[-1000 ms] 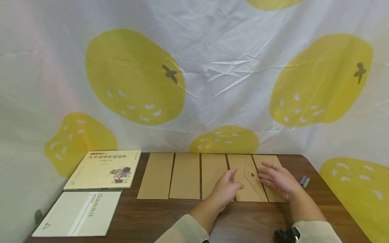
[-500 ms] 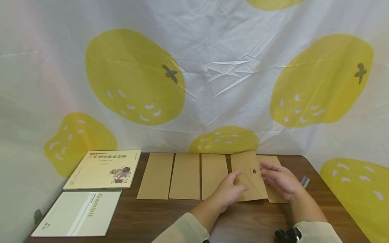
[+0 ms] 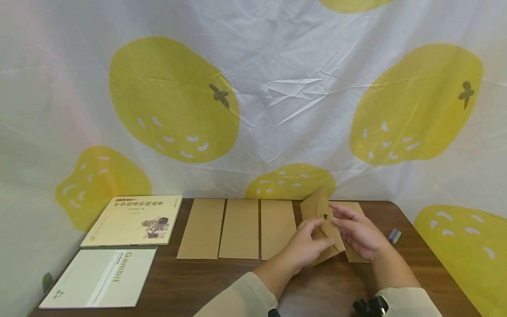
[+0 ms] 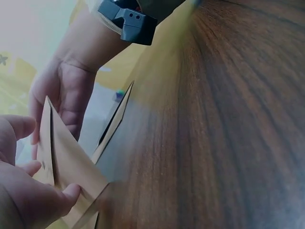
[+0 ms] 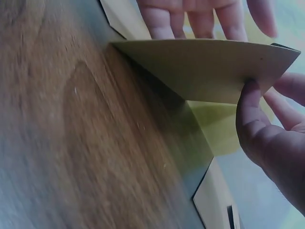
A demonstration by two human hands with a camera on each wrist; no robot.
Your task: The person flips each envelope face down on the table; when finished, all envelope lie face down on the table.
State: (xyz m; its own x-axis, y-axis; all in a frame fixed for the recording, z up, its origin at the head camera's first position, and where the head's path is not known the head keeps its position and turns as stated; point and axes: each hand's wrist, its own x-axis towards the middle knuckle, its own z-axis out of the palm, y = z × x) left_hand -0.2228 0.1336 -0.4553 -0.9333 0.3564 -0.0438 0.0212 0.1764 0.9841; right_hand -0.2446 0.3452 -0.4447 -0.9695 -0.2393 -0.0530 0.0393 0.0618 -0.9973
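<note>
A brown kraft envelope (image 3: 314,204) stands tilted up off the table, its pointed flap and small dark crown print on the side toward my left hand. My right hand (image 3: 360,233) pinches its right side, the thumb (image 5: 250,95) pressed on the plain face in the right wrist view. In front of the flap side is my left hand (image 3: 303,246), fingers and thumb apart. Its thumb (image 4: 71,191) reaches the lower part of the envelope in the left wrist view. Behind my right hand another envelope (image 3: 354,206) lies flat, partly hidden.
Plain brown envelopes (image 3: 202,229) lie in a row to the left. Farther left are a cream picture-cover book (image 3: 132,220) and a pale "Gambit" notebook (image 3: 97,277). A small purple-and-green block (image 3: 394,236) sits right of my right hand. A lemon-print curtain (image 3: 293,132) hangs behind the table.
The crown-printed envelope lay flat a second ago; its right side came up and it now stands tilted. My left hand has moved slightly right, closer to it.
</note>
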